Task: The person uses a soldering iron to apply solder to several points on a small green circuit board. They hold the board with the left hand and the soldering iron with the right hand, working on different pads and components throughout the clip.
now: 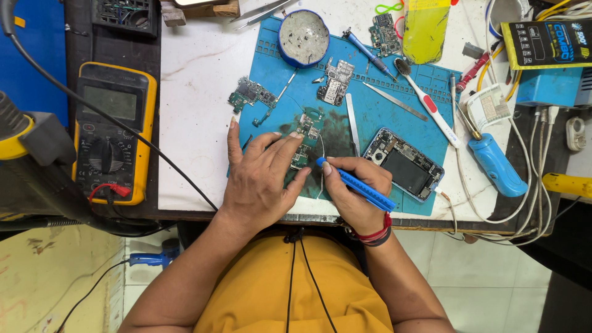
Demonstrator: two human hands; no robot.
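Observation:
My left hand point(259, 176) presses fingertips onto a small green circuit board point(306, 132) on the blue work mat point(382, 117), pinning it flat. My right hand point(357, 191) grips a blue pen-like tool point(357, 183), its tip touching the board's lower edge beside my left fingers. An opened phone point(404, 163) with its internals exposed lies just right of my right hand. Two more circuit boards point(251, 94) point(336, 82) lie further back on the mat.
A yellow multimeter point(111, 132) sits at the left with leads trailing. A round tin point(303, 37), tweezers point(351, 123), a toothbrush point(428, 102), a blue-handled soldering iron point(493, 160) and tangled cables point(524, 185) crowd the right and back. A hot-air handle point(31, 160) is at the far left.

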